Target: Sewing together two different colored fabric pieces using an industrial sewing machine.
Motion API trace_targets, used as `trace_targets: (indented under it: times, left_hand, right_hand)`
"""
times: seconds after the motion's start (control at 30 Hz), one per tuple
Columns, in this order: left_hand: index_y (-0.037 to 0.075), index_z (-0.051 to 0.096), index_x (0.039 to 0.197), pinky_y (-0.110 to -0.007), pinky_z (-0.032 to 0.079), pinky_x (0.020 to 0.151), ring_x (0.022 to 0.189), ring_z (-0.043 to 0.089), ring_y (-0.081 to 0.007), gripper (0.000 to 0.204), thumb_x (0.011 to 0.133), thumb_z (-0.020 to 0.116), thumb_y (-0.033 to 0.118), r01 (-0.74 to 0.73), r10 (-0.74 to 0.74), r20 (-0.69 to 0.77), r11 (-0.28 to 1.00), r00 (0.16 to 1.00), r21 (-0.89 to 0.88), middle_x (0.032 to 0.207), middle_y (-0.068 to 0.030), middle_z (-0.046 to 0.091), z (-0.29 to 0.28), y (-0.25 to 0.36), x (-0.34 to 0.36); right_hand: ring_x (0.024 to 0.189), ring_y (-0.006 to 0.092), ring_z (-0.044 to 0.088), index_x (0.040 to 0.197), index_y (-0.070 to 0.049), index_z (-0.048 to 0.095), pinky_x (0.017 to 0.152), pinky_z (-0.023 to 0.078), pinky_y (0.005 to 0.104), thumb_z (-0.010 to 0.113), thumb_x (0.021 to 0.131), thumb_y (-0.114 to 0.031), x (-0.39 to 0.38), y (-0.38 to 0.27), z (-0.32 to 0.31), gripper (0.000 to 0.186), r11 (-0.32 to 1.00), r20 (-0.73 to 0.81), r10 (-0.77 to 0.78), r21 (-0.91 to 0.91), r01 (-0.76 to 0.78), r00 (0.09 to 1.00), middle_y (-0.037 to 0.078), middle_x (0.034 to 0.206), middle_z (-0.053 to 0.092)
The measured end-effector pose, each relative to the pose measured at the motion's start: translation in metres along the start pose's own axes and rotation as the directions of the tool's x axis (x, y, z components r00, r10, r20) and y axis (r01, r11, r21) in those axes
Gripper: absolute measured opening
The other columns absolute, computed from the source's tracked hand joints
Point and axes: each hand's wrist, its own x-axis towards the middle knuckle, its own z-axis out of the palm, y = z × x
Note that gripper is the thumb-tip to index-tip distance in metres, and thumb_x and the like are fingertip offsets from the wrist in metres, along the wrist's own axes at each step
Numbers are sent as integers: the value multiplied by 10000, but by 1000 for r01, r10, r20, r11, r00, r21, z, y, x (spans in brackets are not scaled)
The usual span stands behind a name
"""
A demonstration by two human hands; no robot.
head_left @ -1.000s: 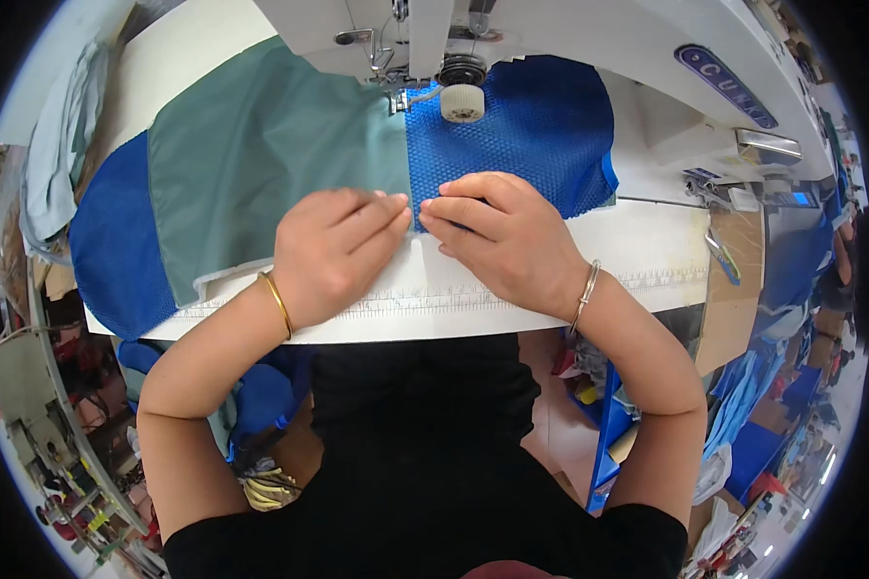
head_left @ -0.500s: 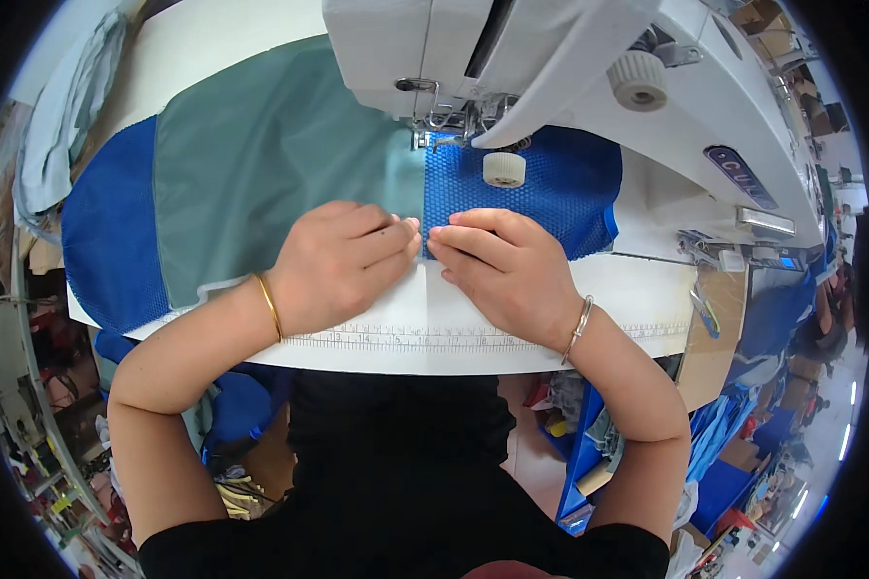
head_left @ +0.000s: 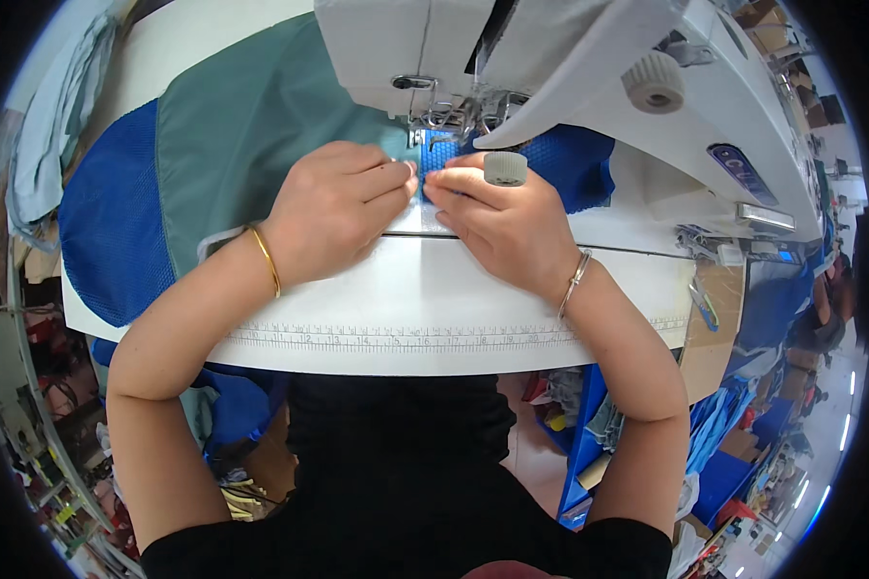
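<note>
A sewing machine (head_left: 589,68) stands over a cloth panel, its presser foot (head_left: 416,138) on the seam between grey-green fabric (head_left: 251,116) and blue mesh fabric (head_left: 579,164). Just in front of the foot, my left hand (head_left: 333,207) pinches the front edge of the grey-green fabric near the seam. My right hand (head_left: 507,217) is closed on the blue mesh on the other side, fingertips close to the left ones. The machine's white knob (head_left: 505,169) covers some right-hand fingers. A second blue mesh section (head_left: 111,212) is joined to the green at the far left.
A printed ruler strip (head_left: 406,338) runs along the front of the white table (head_left: 357,307). Thread snips (head_left: 705,304) lie on brown cardboard (head_left: 721,338) at the right. Light blue cloth (head_left: 72,106) hangs at the back left. Blue cloth strips (head_left: 716,415) are heaped below right.
Both hands and the cloth panel have moved away from me, toward the presser foot. More of the white table shows in front of the hands, and less blue mesh shows near the right hand.
</note>
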Motion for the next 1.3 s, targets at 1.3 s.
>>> trace_targets:
  times: [1.3]
  left_hand:
    - [-32, 636, 1065, -396, 513, 842, 971, 636, -290, 287, 833, 694, 125, 110, -116, 64, 989, 991, 100, 1083, -137, 657, -5, 6, 6]
  right_hand:
    - [897, 214, 671, 1139, -126, 732, 772, 514, 336, 711, 882, -213, 9, 3, -3, 273, 988, 52, 117, -109, -111, 992, 9, 1145, 718]
